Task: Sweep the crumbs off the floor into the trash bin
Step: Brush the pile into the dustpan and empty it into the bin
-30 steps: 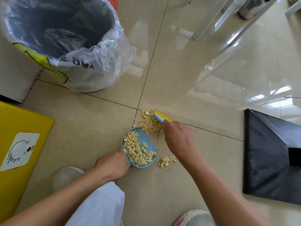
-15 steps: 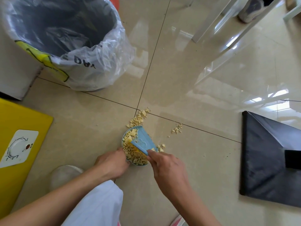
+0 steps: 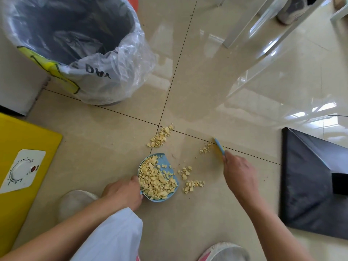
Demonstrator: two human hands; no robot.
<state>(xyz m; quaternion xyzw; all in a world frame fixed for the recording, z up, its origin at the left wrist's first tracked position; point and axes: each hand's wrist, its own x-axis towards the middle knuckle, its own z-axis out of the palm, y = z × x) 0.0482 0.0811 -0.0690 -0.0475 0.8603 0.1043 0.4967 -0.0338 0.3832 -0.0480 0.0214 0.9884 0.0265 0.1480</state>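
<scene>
**Both hands gripping: dustpan in the left, brush in the right**

Clenched around the handle of a small blue dustpan, the left hand pins the pan flat on the tiled floor. Its open lip faces away from that hand, toward the right, and its bed is heaped with pale yellow crumbs. The right hand grasps a little blue brush with yellow bristles, which sticks out from the fingers and sits on the floor at a grout line, well apart from the pan.

Just beside the brush tip, on the pan's side of it, lies a small scatter of crumbs. Between the two hands, right by the pan's lip, sit two more little piles. Beyond the pan, at the crossing of the grout lines, is a further loose patch.

Farther still from the left hand stands the trash bin, lined with a clear plastic bag. A yellow board lies outward of the left arm and a black bag outward of the right hand.
</scene>
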